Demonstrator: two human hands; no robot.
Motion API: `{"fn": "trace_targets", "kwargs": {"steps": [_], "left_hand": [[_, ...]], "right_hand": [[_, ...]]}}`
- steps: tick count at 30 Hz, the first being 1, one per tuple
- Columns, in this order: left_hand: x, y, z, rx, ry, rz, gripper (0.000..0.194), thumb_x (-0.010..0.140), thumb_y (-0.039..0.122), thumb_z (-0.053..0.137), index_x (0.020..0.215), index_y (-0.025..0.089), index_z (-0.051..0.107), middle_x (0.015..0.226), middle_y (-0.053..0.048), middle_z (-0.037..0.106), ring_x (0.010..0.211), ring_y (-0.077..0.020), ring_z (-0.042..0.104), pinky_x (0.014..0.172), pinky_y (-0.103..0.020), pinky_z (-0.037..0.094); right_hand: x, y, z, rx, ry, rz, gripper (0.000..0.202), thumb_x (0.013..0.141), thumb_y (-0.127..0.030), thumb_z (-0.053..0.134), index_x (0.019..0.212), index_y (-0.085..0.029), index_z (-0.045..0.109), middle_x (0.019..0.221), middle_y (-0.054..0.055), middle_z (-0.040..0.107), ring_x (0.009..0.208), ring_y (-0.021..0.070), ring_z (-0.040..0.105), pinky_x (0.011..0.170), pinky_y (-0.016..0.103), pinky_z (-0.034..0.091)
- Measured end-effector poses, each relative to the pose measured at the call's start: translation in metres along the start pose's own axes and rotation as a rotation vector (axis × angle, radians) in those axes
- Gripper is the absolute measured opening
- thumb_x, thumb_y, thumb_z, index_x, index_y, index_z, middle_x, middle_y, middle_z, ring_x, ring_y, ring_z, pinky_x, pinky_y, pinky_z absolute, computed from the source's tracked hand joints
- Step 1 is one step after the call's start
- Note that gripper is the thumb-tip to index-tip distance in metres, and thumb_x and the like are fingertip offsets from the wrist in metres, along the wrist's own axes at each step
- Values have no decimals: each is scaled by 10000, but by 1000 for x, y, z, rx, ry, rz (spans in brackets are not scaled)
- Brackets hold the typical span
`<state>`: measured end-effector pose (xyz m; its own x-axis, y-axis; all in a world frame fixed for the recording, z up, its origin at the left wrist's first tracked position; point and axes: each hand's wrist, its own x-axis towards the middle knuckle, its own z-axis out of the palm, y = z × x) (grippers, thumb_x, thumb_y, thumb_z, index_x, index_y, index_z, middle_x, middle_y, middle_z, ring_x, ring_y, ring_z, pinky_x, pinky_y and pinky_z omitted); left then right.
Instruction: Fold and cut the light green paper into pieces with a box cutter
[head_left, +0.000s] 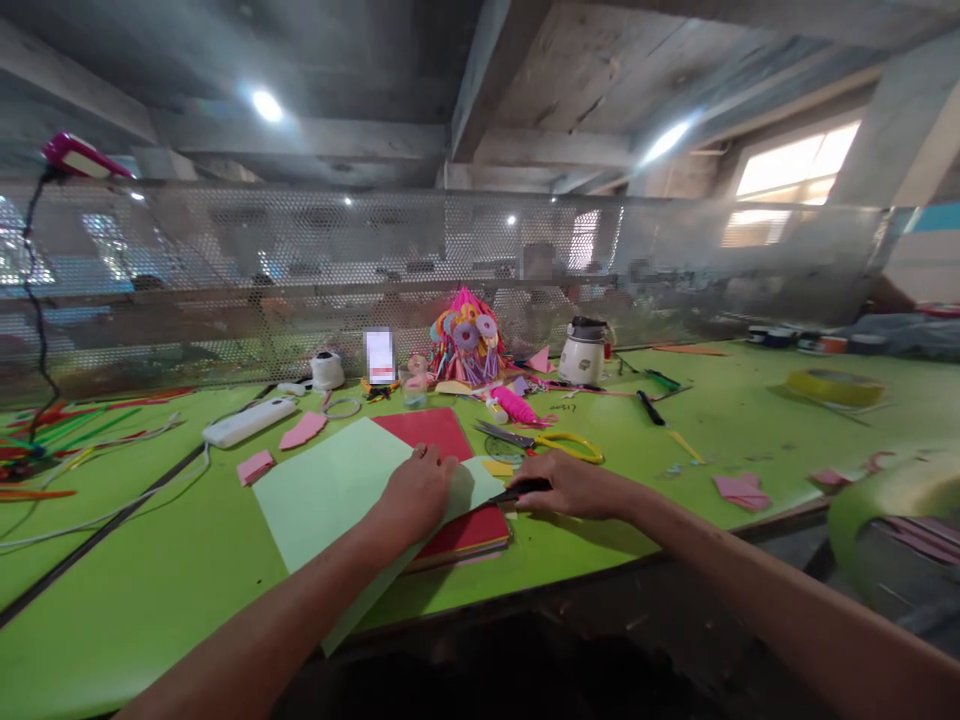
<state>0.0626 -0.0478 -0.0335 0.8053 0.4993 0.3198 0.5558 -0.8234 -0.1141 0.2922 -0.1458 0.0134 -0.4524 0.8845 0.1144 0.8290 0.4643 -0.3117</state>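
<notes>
A large pale green paper sheet [337,480] lies over red paper [431,430] on the table in front of me. My left hand [424,485] presses on the sheet near its right part, fingers bent and close together. At the sheet's right end, my right hand [559,485] grips a slim black knife-like cutter [525,488], its tip pointing left against the paper. Under the sheet, a stack of coloured paper [472,540] shows its edges. Just beyond my right hand rest yellow-handled scissors [570,443], partly open.
Behind stand a phone [379,357], a colourful tasselled craft piece [469,340] and a white kettle-like jug [583,352]. A white power strip [251,422] with cables lies left. Pink paper pieces [741,491] are scattered right; a yellow tape roll [834,386] is farther off.
</notes>
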Motion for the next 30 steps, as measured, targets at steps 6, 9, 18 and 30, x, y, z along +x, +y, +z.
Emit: {"fn": "trace_targets", "kwargs": {"steps": [6,9,18,30], "left_hand": [[-6,-5,-17,-52,-25,17,192,878,111,412,939,134,593,957,-128,595,933,-247,537,838,-410,434],[-15,-18,-29,-250,-32,72,168,890,187,462,1016,156,568,1016,-101,579,938,-208,551,832,-350,457],[-44,-29,-28,-541,-19,209,239,946,211,389,1051,184,602,1103,-88,568,1025,-162,534,922,-318,447],[-46,-32,-19,-585,26,183,271,951,228,388,1098,188,612,1120,-83,569,1034,-155,536,944,-302,437]], "right_hand": [[0,1,4,-37,50,-7,295,883,-393,528,1036,-198,688,912,62,698,833,192,612,738,282,431],[-3,1,10,-71,79,15,313,892,-401,513,1070,-203,677,959,75,692,891,212,603,781,305,431],[-10,-9,23,-169,135,81,303,905,-391,493,1058,-169,632,983,110,638,932,231,575,807,337,435],[-5,-18,25,-144,129,60,272,899,-347,515,1007,-124,628,937,117,627,901,224,575,799,337,448]]}}
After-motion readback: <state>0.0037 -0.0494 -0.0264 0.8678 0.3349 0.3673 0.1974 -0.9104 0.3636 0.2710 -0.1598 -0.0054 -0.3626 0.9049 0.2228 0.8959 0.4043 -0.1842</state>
